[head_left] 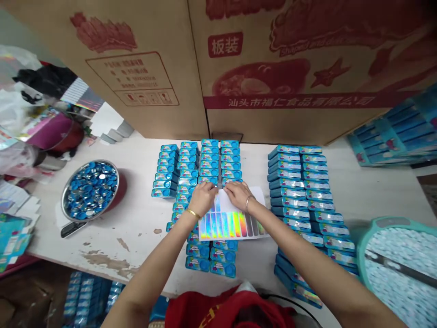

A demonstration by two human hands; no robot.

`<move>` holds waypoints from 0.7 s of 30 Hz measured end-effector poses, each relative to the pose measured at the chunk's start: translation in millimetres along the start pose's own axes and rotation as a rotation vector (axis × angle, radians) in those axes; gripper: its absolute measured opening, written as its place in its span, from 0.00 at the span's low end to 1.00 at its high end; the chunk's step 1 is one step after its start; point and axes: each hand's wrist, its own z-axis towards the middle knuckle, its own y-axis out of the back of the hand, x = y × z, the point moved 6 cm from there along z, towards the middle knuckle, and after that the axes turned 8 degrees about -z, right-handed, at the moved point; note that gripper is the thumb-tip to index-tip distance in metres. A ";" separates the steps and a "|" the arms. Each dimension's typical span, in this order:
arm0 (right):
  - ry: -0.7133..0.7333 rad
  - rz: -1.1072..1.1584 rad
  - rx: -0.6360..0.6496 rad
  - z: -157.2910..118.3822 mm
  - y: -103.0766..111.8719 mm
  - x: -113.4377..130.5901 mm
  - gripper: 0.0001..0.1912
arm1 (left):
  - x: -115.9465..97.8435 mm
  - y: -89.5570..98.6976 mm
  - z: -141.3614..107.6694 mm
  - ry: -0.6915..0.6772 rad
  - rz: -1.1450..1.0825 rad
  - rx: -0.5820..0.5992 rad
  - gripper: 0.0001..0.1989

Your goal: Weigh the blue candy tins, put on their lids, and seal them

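Note:
A white sheet (256, 196) with rows of shiny rainbow stickers lies over rows of small blue boxes (198, 250) in the middle of the table. My left hand (203, 197), wearing a gold bangle, is closed at the sheet's upper left, fingers pinched by a sticker strip. Beside it my right hand (238, 193), with a bracelet, is closed too, its fingertips at the sheet's top edge. What exactly sits between the fingertips is too small to tell. More blue boxes (288, 184) stand in two rows to the right.
Large cardboard boxes (177, 114) wall off the back. A metal bowl (118, 191) of blue caps stands at the left, a teal tub (363, 255) of small pale pieces at the right. Bags and paper clutter the far left; blue packaging (392, 132) leans at the back right.

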 end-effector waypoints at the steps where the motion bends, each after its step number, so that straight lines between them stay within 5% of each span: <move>1: -0.003 0.004 0.006 2.4 -0.7 -0.6 0.16 | 0.5 -2.1 1.2 -0.008 0.022 -0.004 0.12; 6: -0.031 0.003 0.020 7.8 -2.2 -0.4 0.15 | -3.0 -8.3 -9.9 -0.066 0.042 -0.101 0.09; 11: -0.014 -0.065 -0.030 5.5 -8.9 4.0 0.17 | -26.7 23.6 -41.5 -0.099 -0.185 -0.171 0.04; 16: 0.017 0.278 -0.313 -8.8 5.1 -0.1 0.21 | -4.0 74.9 -42.8 0.363 -0.810 -0.544 0.07; 18: 0.034 0.579 -0.434 -16.0 18.8 -3.0 0.26 | 6.8 73.6 -29.4 0.508 -1.047 -0.621 0.09; 21: -0.030 0.951 -0.425 -17.3 31.0 -5.4 0.25 | 11.4 59.1 -1.2 0.568 -1.268 -0.610 0.11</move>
